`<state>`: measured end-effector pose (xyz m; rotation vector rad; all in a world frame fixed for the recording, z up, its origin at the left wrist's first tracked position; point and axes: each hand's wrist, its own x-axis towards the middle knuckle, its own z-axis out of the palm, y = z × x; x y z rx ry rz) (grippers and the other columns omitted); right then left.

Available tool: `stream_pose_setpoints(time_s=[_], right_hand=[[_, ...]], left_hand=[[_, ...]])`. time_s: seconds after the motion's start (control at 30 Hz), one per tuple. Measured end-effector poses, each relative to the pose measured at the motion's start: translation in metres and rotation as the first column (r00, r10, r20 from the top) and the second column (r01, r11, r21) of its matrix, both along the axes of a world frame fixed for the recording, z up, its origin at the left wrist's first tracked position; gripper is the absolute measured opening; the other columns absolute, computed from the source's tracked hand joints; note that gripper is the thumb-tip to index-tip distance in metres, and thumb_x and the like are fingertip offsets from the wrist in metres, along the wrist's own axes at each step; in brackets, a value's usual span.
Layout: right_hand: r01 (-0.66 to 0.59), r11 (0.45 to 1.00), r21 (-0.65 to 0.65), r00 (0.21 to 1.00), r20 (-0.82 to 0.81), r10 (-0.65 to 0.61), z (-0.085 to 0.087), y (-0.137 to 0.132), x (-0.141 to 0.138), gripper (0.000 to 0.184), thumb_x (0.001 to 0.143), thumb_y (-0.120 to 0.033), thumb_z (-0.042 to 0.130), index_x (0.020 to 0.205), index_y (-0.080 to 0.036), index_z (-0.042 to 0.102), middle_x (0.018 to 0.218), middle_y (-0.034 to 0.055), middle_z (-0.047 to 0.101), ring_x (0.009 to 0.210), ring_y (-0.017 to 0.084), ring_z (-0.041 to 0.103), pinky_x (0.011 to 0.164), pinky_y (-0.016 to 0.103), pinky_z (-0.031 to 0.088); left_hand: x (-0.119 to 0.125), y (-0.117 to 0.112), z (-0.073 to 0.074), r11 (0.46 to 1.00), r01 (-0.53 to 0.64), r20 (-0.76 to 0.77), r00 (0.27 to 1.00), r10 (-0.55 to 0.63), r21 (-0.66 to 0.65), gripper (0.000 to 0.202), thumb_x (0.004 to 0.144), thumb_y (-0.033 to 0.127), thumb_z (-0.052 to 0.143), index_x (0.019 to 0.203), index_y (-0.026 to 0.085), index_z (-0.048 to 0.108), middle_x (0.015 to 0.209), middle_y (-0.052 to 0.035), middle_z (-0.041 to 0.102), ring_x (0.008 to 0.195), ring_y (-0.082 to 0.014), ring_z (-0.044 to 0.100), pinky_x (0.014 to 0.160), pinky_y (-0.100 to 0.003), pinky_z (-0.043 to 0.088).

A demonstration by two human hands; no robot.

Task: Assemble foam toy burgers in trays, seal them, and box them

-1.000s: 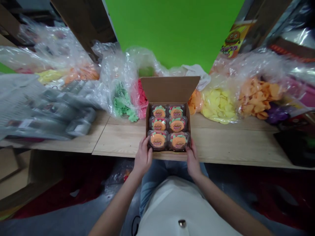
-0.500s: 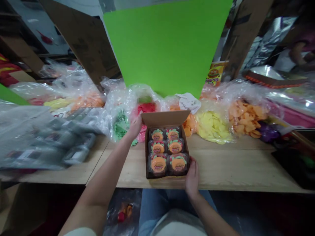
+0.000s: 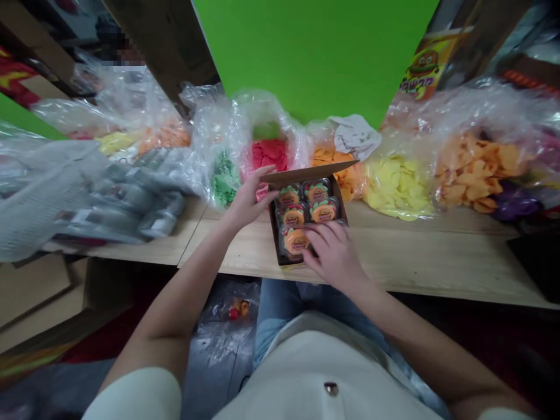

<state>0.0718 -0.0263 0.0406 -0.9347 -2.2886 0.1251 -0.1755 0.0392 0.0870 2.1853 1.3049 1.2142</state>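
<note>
A small brown cardboard box (image 3: 275,236) lies on the bench, its lid (image 3: 315,170) raised at the back and tilted forward. Inside it are several clear plastic containers with orange burger-shaped labels, among them a front left container (image 3: 294,242) and a middle right container (image 3: 324,210). My left hand (image 3: 250,201) is at the box's back left corner, fingers and thumb on either side of the lid's end. Over the front right of the box lies my right hand (image 3: 335,254), fingers apart and slightly bent, covering the container there; its fingertips reach the front left container.
Clear bags of green pieces (image 3: 224,178), red pieces (image 3: 269,154), yellow pieces (image 3: 396,184) and orange pieces (image 3: 472,169) line the back of the bench. A white cloth (image 3: 356,137) lies among them. Grey packages (image 3: 131,192) are at left. A green panel (image 3: 315,58) stands behind.
My right hand has left the box's right side and moved over its front containers. The lid has tipped forward, and my left hand's fingers have spread at its corner. The view has tilted down.
</note>
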Motion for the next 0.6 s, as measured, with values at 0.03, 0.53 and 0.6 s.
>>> stream_pose_setpoints(time_s=[0.03, 0.53, 0.6], right_hand=[[-0.028, 1.000, -0.014, 0.995, 0.091, 0.029, 0.007, 0.004, -0.011, 0.041, 0.079, -0.034, 0.055, 0.118, -0.020, 0.051, 0.115, 0.0102, 0.055, 0.114, 0.028, 0.040, 0.099, 0.047, 0.024], [-0.184, 0.983, -0.022, 0.943, 0.277, 0.183, 0.014, 0.017, -0.026, 0.055, 0.077, -0.029, 0.059, 0.129, -0.023, 0.042, 0.126, 0.0095, 0.051, 0.121, 0.029, 0.038, 0.106, 0.054, 0.012], [-0.085, 0.996, 0.014, 0.991, 0.105, 0.083, 0.005, 0.004, -0.008, 0.057, 0.079, -0.029, 0.055, 0.133, -0.026, 0.036, 0.131, 0.0081, 0.045, 0.126, 0.028, 0.033, 0.106, 0.053, 0.017]], left_hand=[[-0.001, 0.006, -0.002, 1.000, -0.019, 0.016, 1.000, 0.019, -0.010, 0.049, 0.079, 0.036, 0.056, 0.123, 0.018, 0.045, 0.123, -0.0103, 0.051, 0.108, -0.0205, 0.052, 0.090, -0.035, 0.044], [-0.010, 0.035, -0.024, 1.000, 0.003, -0.167, 0.986, -0.005, -0.013, 0.031, 0.084, 0.023, 0.046, 0.111, 0.019, 0.060, 0.110, -0.0067, 0.063, 0.101, -0.0186, 0.057, 0.089, -0.032, 0.043], [-0.010, 0.032, -0.024, 1.000, -0.012, -0.238, 0.971, 0.012, 0.004, 0.035, 0.083, 0.018, 0.044, 0.115, 0.022, 0.058, 0.114, -0.0058, 0.061, 0.103, -0.0187, 0.056, 0.090, -0.032, 0.043]])
